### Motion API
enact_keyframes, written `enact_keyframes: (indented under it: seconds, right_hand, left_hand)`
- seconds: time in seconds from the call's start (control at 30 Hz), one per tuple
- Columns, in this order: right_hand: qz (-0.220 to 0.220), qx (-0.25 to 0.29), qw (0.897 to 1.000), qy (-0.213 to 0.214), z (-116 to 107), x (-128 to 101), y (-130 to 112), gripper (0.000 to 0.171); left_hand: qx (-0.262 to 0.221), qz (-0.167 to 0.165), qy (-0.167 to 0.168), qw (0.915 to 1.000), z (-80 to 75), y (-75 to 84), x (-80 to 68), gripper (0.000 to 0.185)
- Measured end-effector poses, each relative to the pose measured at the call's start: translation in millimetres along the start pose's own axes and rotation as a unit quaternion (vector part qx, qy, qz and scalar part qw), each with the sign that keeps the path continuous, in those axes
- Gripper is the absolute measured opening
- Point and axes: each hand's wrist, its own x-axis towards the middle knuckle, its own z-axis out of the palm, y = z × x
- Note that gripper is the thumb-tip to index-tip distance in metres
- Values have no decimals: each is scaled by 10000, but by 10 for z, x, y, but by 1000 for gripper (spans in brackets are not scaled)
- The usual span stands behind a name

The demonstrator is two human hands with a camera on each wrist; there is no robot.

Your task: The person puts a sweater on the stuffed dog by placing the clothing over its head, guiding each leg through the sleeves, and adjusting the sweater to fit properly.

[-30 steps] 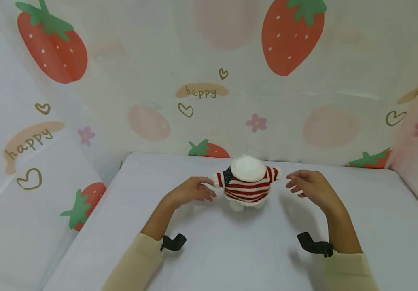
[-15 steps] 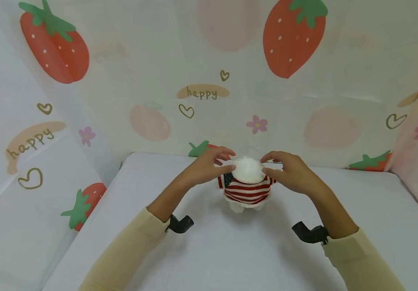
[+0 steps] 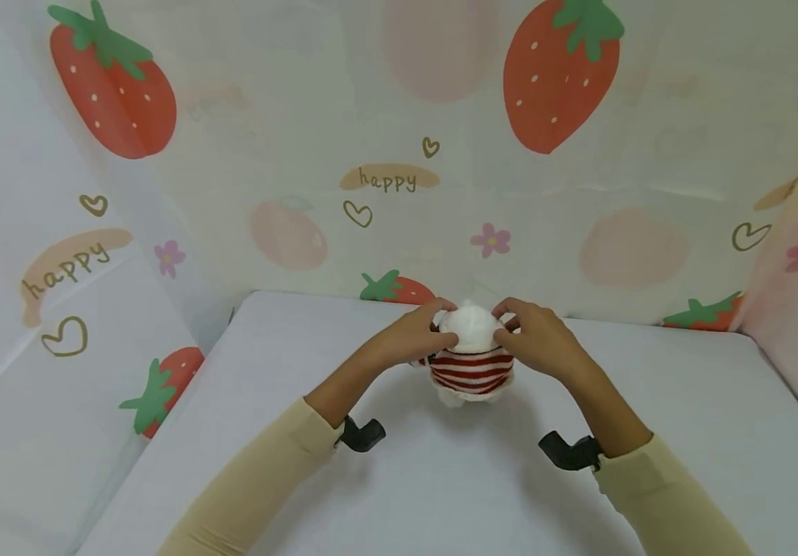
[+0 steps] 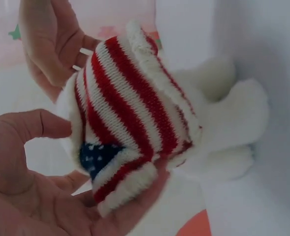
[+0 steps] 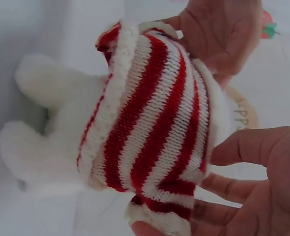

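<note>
A white plush toy (image 3: pixel 470 328) in a knitted sweater (image 4: pixel 127 98) with red and white stripes sits upright on the white table. My left hand (image 3: pixel 405 336) holds its head from the left, thumb on the near side and other fingers reaching around the far side. From the right, my right hand (image 3: pixel 543 340) grips the head the same way. In the left wrist view the sweater's starry blue patch and cuffed sleeve (image 4: pixel 127 187) lie against my left fingers. White legs (image 5: pixel 41 78) stick out below the hem in the right wrist view. The toy's face is hidden.
The white tabletop (image 3: pixel 461 479) spreads around the toy. Close behind it rises a backdrop (image 3: pixel 399 100) printed with strawberries and hearts, which also covers the left and right sides. Black wrist mounts (image 3: pixel 364 436) stick out from both sleeves.
Both hands have come up from beside the toy's arms, moved inward and closed on its head. The toy stays in about the same place.
</note>
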Motion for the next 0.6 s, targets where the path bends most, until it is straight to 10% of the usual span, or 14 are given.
enact_keyframes:
  seconds: [0.6]
  right_hand:
    - [379,908,9939,498,133,13,95,34]
  left_hand:
    - [-1763,-229,608,9822,211,-155,68,53]
